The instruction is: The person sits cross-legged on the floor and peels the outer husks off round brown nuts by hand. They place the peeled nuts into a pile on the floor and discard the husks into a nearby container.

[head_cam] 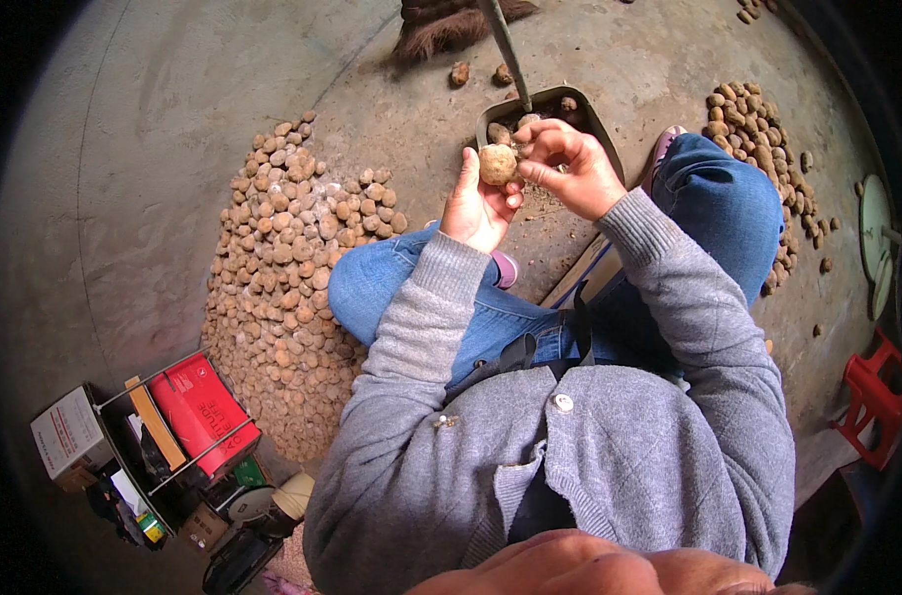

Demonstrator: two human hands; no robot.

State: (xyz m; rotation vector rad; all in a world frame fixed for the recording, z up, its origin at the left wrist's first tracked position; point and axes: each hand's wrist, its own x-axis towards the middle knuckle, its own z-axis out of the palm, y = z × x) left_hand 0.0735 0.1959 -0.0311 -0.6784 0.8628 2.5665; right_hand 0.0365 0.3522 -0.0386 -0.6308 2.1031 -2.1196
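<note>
A round, pale brown tuber, seemingly a potato (498, 164), rests in the fingers of my left hand (482, 208), thumb along its left side. My right hand (574, 167) is at its right side, thumb and fingertips bent close together; whether they pinch anything small is too fine to tell. Just beyond both hands stands a dark, square-cornered basin (609, 149) with a few tubers and dark matter in it, partly hidden by my right hand. A metal rod (507, 52) slants down to the basin.
A large heap of tubers (280, 297) spreads at the left, a smaller heap (763, 141) at the right. A broom-like brush (451, 33) lies beyond the basin. Loaded racks with a red box (198, 409) stand lower left, a red plastic stool (875, 401) at the right.
</note>
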